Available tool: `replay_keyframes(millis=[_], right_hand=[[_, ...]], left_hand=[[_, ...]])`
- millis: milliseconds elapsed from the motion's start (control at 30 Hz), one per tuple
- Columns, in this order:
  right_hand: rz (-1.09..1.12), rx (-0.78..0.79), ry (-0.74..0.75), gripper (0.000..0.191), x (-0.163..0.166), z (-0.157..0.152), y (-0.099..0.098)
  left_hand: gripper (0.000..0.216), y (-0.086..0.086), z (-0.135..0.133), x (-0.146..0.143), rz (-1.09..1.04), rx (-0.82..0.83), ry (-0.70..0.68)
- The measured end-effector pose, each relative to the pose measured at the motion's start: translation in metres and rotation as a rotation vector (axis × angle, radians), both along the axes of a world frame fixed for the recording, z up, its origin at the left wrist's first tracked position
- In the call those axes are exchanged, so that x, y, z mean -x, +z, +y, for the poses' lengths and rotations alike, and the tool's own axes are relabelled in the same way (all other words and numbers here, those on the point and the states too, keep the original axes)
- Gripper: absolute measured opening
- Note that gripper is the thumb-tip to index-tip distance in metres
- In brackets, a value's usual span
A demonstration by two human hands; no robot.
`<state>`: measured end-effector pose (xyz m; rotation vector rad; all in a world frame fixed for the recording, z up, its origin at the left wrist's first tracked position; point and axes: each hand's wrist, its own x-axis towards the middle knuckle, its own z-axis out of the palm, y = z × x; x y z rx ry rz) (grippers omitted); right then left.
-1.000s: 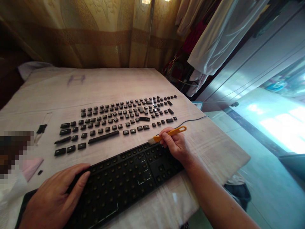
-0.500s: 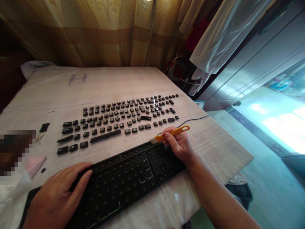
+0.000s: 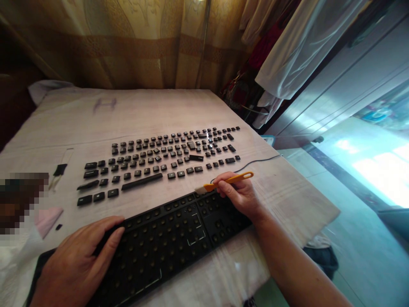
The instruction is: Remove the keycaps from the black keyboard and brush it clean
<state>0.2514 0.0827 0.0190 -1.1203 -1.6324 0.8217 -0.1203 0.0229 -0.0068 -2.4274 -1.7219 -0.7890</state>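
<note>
A black keyboard (image 3: 150, 245) with its keys off lies tilted across the near side of the table, bare switch posts showing. My left hand (image 3: 76, 260) grips its left part, thumb on top and fingers over the far edge. In my right hand (image 3: 236, 192) is a small brush with an orange handle (image 3: 244, 175). Its pale bristles (image 3: 200, 189) are at the keyboard's far edge, right of the middle. Beyond the keyboard, loose black keycaps (image 3: 137, 173) lie in rows, with the long spacebar (image 3: 142, 181) in front.
On the left are a keycap puller (image 3: 60, 169) with wire loops, a pink paper (image 3: 47, 219) and a small black piece (image 3: 59, 227). A dark cable (image 3: 255, 161) runs off the table's right edge. Curtains (image 3: 143, 47) hang behind, with white clothes (image 3: 287, 55) at the right.
The brush has moved slightly left along the keyboard's far edge, and its handle lies a bit flatter. My left hand has stayed in place on the keyboard.
</note>
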Motion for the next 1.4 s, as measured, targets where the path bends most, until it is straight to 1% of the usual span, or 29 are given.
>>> replay_keyframes(millis=[167,267,367,567,667,867,967,1067,1133,1200,1300,1400], right_hand=[[-0.09,-0.069,0.067,0.02,0.001,0.0,-0.001],[-0.105,-0.114,0.053,0.02,0.002,0.001,-0.002],[-0.074,-0.137,0.038,0.019,0.0,0.001,-0.002],[-0.073,-0.133,0.101,0.014,-0.001,0.0,0.0],[-0.101,-0.144,0.105,0.013,0.0,0.001,0.0],[-0.085,-0.17,0.073,0.015,-0.002,0.001,-0.003],[-0.061,-0.157,0.086,0.017,-0.003,0.0,-0.004],[-0.083,-0.129,0.117,0.019,-0.004,0.0,-0.005],[-0.108,-0.12,0.108,0.019,-0.005,0.001,-0.005],[-0.111,-0.127,0.061,0.02,-0.006,0.001,-0.006],[-0.055,-0.131,-0.013,0.02,-0.007,0.0,-0.007],[-0.023,-0.106,0.001,0.021,-0.006,-0.001,-0.006]], left_hand=[[0.044,0.005,0.003,-0.004,-0.003,-0.035,-0.017],[0.046,0.008,0.003,-0.006,0.003,-0.042,-0.013],[0.047,0.009,0.004,-0.007,0.016,-0.045,-0.009],[0.045,0.011,0.004,-0.007,0.033,-0.069,-0.029],[0.045,0.013,0.004,-0.008,0.047,-0.077,-0.036],[0.047,0.019,0.005,-0.012,0.091,-0.091,-0.051],[0.046,0.02,0.005,-0.013,0.104,-0.102,-0.053],[0.046,0.02,0.004,-0.013,0.116,-0.096,-0.052],[0.045,0.019,0.004,-0.012,0.12,-0.094,-0.051],[0.045,0.018,0.004,-0.011,0.122,-0.097,-0.05],[0.045,0.018,0.004,-0.011,0.138,-0.097,-0.044],[0.045,0.02,0.004,-0.012,0.147,-0.097,-0.051]])
